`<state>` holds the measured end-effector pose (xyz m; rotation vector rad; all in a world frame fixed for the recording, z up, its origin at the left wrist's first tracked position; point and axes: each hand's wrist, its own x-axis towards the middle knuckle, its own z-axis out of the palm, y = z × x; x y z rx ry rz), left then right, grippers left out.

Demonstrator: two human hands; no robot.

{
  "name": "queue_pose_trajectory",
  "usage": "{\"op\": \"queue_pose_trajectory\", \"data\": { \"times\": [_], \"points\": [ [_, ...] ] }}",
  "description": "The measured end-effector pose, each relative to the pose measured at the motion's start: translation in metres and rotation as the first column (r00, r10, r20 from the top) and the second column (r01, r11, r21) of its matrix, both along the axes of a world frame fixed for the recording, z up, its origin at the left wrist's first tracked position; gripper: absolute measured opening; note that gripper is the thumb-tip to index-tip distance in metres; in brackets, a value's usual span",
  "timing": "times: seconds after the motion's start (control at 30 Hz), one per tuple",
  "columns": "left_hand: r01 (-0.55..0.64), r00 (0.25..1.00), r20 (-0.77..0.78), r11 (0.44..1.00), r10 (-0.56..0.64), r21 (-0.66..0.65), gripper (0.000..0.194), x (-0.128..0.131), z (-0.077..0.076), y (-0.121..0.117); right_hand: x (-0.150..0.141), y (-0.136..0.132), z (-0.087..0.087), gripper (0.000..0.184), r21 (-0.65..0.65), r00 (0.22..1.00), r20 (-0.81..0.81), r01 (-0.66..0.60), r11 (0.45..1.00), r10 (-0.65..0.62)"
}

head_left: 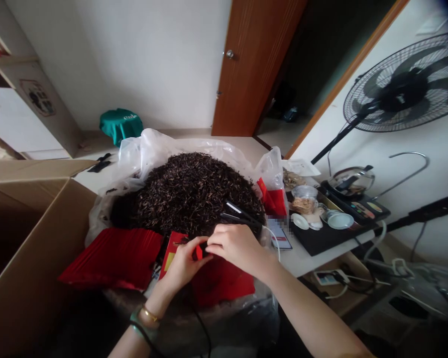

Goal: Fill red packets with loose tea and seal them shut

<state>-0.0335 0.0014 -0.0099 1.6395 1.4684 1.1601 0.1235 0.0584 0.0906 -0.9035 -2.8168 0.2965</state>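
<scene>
Holding of one small red piece (199,252) is being done by both hands, just in front of the large heap of dark dried leaves (197,194) in its clear plastic bag (153,144). The left hand (184,261) is half closed, and the piece is pinched between its thumb and bent fingers; by the right hand (233,243) the other side of it is met with curled, nearly closed fingers. Whether the piece has been filled, folded or closed cannot be told, because it is largely covered by the fingers. At the near left side of the bag, beside the cardboard box (41,248), many red packets (112,258) are already arranged in a close row; if they are full or not is not shown. Behind the left hand a red packet with a yellow patch (175,241) is seen, and below the right hand a flat red layer (227,283) is spread. More red pieces (277,201) are placed near the right side of the heap, towards the white table (302,264). A black tool (241,214) is rested against the heap, held by neither hand. Judged by the high heap, plenty of leaves is left.
</scene>
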Motion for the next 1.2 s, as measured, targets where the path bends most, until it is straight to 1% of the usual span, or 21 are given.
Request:
{"op": "queue_pose_trajectory", "data": {
  "times": [0.07, 0.1, 0.17, 0.27, 0.37, 0.47, 0.5, 0.57, 0.63, 0.67, 0.77, 0.83, 0.87, 0.9, 0.97, 1.0, 1.03, 1.1, 1.13, 1.17, 1.2],
  "points": [
    [0.0, 1.0, -0.009, 1.0, 0.0, -0.018, 0.031, -0.001, -0.003, 0.001, -0.004, 0.003, -0.002, 0.009, -0.045, 0.999, -0.013, 0.048, 0.998, -0.048],
    [-0.01, 1.0, 0.0, 1.0, 0.01, -0.025, 0.033, -0.001, -0.005, 0.001, -0.005, 0.004, -0.003, 0.008, -0.061, 0.999, -0.026, 0.045, 0.997, -0.047],
    [-0.029, 0.998, 0.046, 0.999, 0.03, -0.028, 0.035, -0.002, -0.007, 0.002, -0.007, 0.006, -0.005, 0.011, -0.07, 0.999, -0.053, -0.006, 0.998, 0.002],
    [-0.024, 0.985, 0.168, 1.0, 0.025, -0.009, 0.035, -0.004, -0.009, 0.004, -0.006, 0.007, -0.008, 0.02, -0.071, 0.99, -0.113, -0.092, 0.993, 0.083],
    [-0.037, 0.972, 0.232, 0.999, 0.039, -0.015, 0.033, -0.005, -0.011, 0.003, -0.004, 0.008, -0.014, 0.02, -0.058, 0.979, -0.18, -0.109, 0.992, 0.097],
    [-0.132, 0.96, 0.243, 0.991, 0.136, -0.032, 0.032, -0.004, -0.013, 0.001, -0.004, 0.012, -0.023, 0.015, -0.089, 0.968, -0.249, -0.065, 0.994, 0.041],
    [-0.169, 0.946, 0.277, 0.985, 0.168, -0.022, 0.033, -0.003, -0.012, 0.001, -0.005, 0.013, -0.025, 0.015, -0.116, 0.96, -0.281, -0.053, 0.992, 0.018],
    [-0.242, 0.892, 0.397, 0.97, 0.215, 0.019, 0.036, 0.0, -0.009, 0.0, -0.006, 0.016, -0.03, 0.016, -0.175, 0.934, -0.355, -0.041, 0.984, -0.025],
    [-0.302, 0.841, 0.481, 0.952, 0.246, 0.041, 0.032, 0.001, -0.004, 0.0, -0.007, 0.019, -0.034, 0.018, -0.223, 0.899, -0.432, -0.028, 0.974, -0.072],
    [-0.322, 0.833, 0.486, 0.946, 0.264, 0.038, 0.03, 0.0, -0.002, 0.0, -0.008, 0.02, -0.036, 0.018, -0.242, 0.878, -0.467, -0.018, 0.97, -0.1],
    [-0.339, 0.847, 0.431, 0.941, 0.312, -0.014, 0.028, -0.002, 0.006, 0.001, -0.012, 0.02, -0.043, 0.018, -0.291, 0.807, -0.562, 0.013, 0.957, -0.182],
    [-0.359, 0.839, 0.422, 0.932, 0.345, -0.048, 0.028, -0.004, 0.007, 0.002, -0.016, 0.018, -0.048, 0.017, -0.359, 0.752, -0.608, 0.026, 0.933, -0.254],
    [-0.377, 0.828, 0.425, 0.924, 0.365, -0.059, 0.028, -0.004, 0.007, 0.001, -0.018, 0.017, -0.051, 0.016, -0.41, 0.718, -0.627, 0.028, 0.912, -0.304],
    [-0.397, 0.818, 0.426, 0.916, 0.386, -0.068, 0.028, -0.004, 0.007, 0.001, -0.019, 0.015, -0.054, 0.018, -0.466, 0.679, -0.64, 0.028, 0.884, -0.359],
    [-0.432, 0.798, 0.433, 0.899, 0.42, -0.075, 0.028, -0.004, 0.005, 0.001, -0.023, 0.014, -0.06, 0.033, -0.572, 0.603, -0.647, 0.02, 0.82, -0.466],
    [-0.447, 0.783, 0.45, 0.892, 0.43, -0.074, 0.029, -0.004, 0.004, 0.001, -0.024, 0.014, -0.062, 0.036, -0.614, 0.581, -0.637, 0.016, 0.789, -0.507],
    [-0.455, 0.765, 0.477, 0.887, 0.432, -0.075, 0.029, -0.003, 0.004, 0.001, -0.024, 0.014, -0.063, 0.034, -0.646, 0.574, -0.619, 0.016, 0.763, -0.536],
    [-0.449, 0.723, 0.55, 0.889, 0.418, -0.085, 0.032, -0.003, 0.004, 0.001, -0.025, 0.014, -0.065, 0.025, -0.689, 0.588, -0.576, 0.025, 0.724, -0.568],
    [-0.432, 0.706, 0.582, 0.897, 0.404, -0.099, 0.037, -0.004, 0.005, 0.001, -0.025, 0.014, -0.065, 0.024, -0.696, 0.599, -0.562, 0.029, 0.718, -0.57],
    [-0.406, 0.692, 0.606, 0.906, 0.392, -0.122, 0.043, -0.004, 0.006, 0.002, -0.025, 0.014, -0.065, 0.024, -0.689, 0.607, -0.562, 0.032, 0.724, -0.562],
    [-0.378, 0.681, 0.623, 0.913, 0.385, -0.15, 0.048, -0.004, 0.008, 0.002, -0.025, 0.013, -0.064, 0.025, -0.67, 0.611, -0.574, 0.032, 0.742, -0.545]
  ]
}}
